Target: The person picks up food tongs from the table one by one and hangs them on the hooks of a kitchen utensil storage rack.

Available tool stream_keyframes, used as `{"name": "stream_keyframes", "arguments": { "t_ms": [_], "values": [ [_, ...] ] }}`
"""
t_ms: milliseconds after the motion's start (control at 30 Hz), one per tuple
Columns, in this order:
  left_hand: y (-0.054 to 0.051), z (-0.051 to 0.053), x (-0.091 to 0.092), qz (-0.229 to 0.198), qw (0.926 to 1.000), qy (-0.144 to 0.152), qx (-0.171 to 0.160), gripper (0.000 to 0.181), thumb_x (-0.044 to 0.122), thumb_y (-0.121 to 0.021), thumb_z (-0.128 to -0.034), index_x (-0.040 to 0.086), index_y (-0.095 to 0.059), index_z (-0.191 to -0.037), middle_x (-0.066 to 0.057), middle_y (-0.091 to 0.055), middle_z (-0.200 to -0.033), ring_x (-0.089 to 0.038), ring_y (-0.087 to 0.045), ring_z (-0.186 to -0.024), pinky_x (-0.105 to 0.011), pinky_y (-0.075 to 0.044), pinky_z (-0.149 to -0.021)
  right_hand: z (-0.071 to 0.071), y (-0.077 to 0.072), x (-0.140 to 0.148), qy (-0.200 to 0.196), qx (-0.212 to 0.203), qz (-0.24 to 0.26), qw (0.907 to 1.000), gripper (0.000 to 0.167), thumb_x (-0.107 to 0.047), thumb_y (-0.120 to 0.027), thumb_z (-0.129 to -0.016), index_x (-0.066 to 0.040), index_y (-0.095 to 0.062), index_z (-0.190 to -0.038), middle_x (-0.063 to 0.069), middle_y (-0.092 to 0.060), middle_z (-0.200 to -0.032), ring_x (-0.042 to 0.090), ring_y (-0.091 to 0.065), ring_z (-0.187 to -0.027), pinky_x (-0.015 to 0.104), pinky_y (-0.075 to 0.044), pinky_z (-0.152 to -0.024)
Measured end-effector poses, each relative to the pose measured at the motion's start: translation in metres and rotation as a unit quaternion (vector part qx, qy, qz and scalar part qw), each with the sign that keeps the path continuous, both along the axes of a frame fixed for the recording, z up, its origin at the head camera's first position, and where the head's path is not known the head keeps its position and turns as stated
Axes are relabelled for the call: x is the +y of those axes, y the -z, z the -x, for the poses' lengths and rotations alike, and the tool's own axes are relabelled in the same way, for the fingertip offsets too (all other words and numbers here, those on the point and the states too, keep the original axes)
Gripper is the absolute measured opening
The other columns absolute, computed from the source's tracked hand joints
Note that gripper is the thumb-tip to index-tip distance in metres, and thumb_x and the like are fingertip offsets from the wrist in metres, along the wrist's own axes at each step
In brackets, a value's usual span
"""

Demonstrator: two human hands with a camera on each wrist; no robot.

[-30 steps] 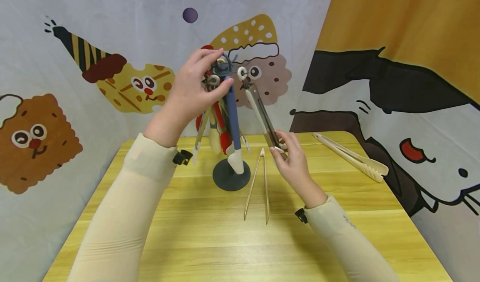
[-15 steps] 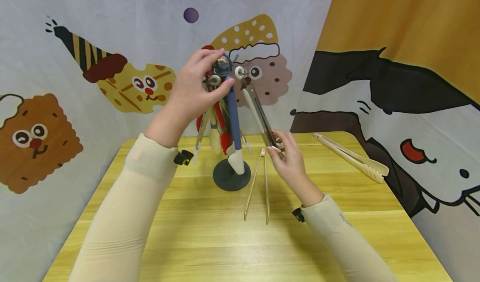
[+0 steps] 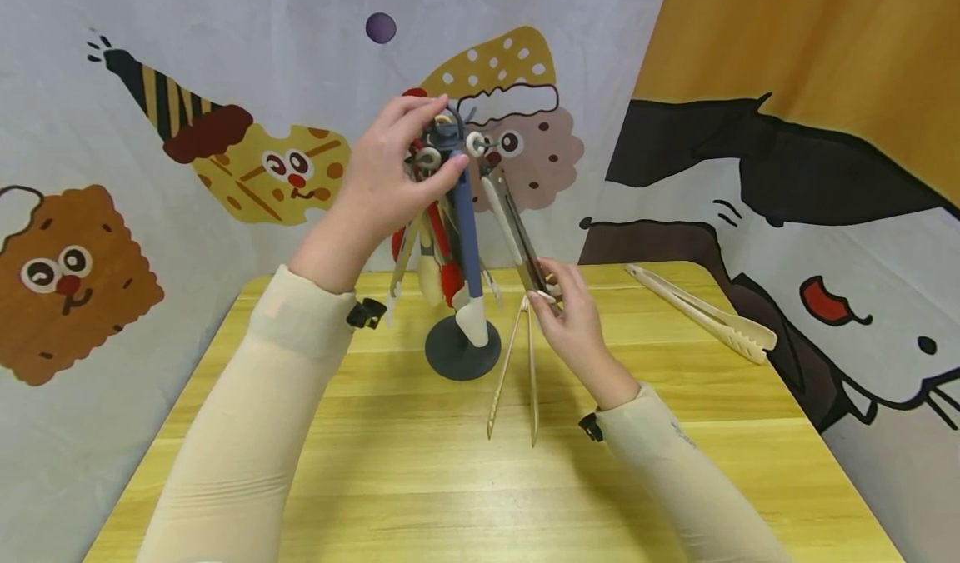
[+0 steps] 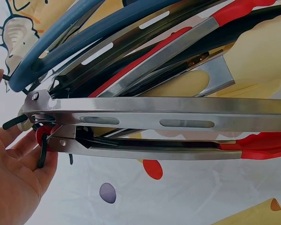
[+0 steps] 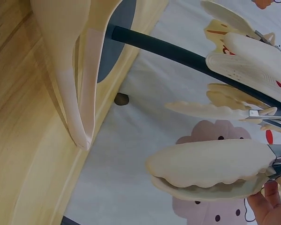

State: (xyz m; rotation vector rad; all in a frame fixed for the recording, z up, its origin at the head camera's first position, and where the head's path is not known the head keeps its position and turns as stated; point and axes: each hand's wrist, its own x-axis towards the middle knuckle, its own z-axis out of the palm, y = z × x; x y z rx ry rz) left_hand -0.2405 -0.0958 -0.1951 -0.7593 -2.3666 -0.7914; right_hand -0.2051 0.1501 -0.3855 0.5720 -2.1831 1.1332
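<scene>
My left hand [image 3: 386,171] holds the top of a dark hanging stand [image 3: 462,348], thumb and fingers either side of its hooks. Several tongs hang there, among them blue-handled tongs [image 3: 467,238] and metal tongs [image 4: 178,112] seen close up in the left wrist view. With my right hand [image 3: 570,321] I grip metal-handled tongs [image 3: 513,230] low on the handle, tilted, their white ring level with the hooks. Whether that ring is on a hook I cannot tell. Their cream scalloped heads [image 5: 208,161] show in the right wrist view.
Slim beige tongs [image 3: 532,380] lie spread on the wooden table [image 3: 405,480], just in front of the stand's base. Larger cream tongs [image 3: 705,313] lie at the table's back right. A printed cloth [image 3: 300,38] stands behind the table.
The right hand and its tongs have shifted a little to the left, bringing the white ring closer to the stand's top. My left hand has stayed on the stand.
</scene>
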Motion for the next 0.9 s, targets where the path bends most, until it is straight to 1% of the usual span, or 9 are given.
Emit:
{"name": "stream_keyframes", "arguments": {
  "t_ms": [200,400,767,900],
  "values": [
    [0.001,0.0,0.0,0.0,1.0,0.001,0.01,0.061,0.043,-0.061,-0.0872,0.022,-0.045,-0.142,-0.001,-0.045,-0.139,-0.015,-0.049,-0.121,-0.033,-0.041,-0.102,0.0,0.001,-0.003,-0.006,-0.015,-0.002,0.9999,0.045,-0.007,-0.066,-0.087,-0.007,-0.052,-0.129,0.013,-0.055,-0.111,0.022,-0.056,-0.094,0.034,-0.053,-0.071],
    [0.001,0.0,0.001,-0.001,0.9999,0.002,0.011,0.061,0.044,-0.061,-0.0871,0.022,-0.045,-0.142,-0.001,-0.046,-0.138,-0.014,-0.049,-0.121,-0.031,-0.041,-0.102,0.0,0.002,-0.008,-0.017,-0.039,0.001,0.9991,0.051,-0.007,-0.07,-0.083,-0.008,-0.05,-0.13,0.012,-0.054,-0.112,0.023,-0.053,-0.098,0.034,-0.054,-0.074],
    [0.001,0.0,0.001,0.003,0.9999,0.001,0.014,0.062,0.044,-0.062,-0.0871,0.022,-0.044,-0.142,-0.001,-0.046,-0.139,-0.015,-0.049,-0.121,-0.033,-0.041,-0.102,-0.002,0.004,-0.018,-0.019,-0.082,-0.002,0.9965,0.061,-0.015,-0.074,-0.082,-0.008,-0.044,-0.134,0.012,-0.049,-0.117,0.026,-0.051,-0.106,0.039,-0.053,-0.082],
    [0.001,0.0,0.001,0.002,0.9999,0.0,0.014,0.061,0.044,-0.062,-0.0871,0.022,-0.045,-0.142,-0.001,-0.046,-0.139,-0.015,-0.048,-0.122,-0.033,-0.04,-0.103,-0.001,0.004,-0.02,-0.024,-0.091,-0.006,0.9955,0.063,-0.017,-0.074,-0.082,-0.009,-0.042,-0.136,0.012,-0.048,-0.12,0.025,-0.05,-0.107,0.039,-0.053,-0.083]
  ]
}}
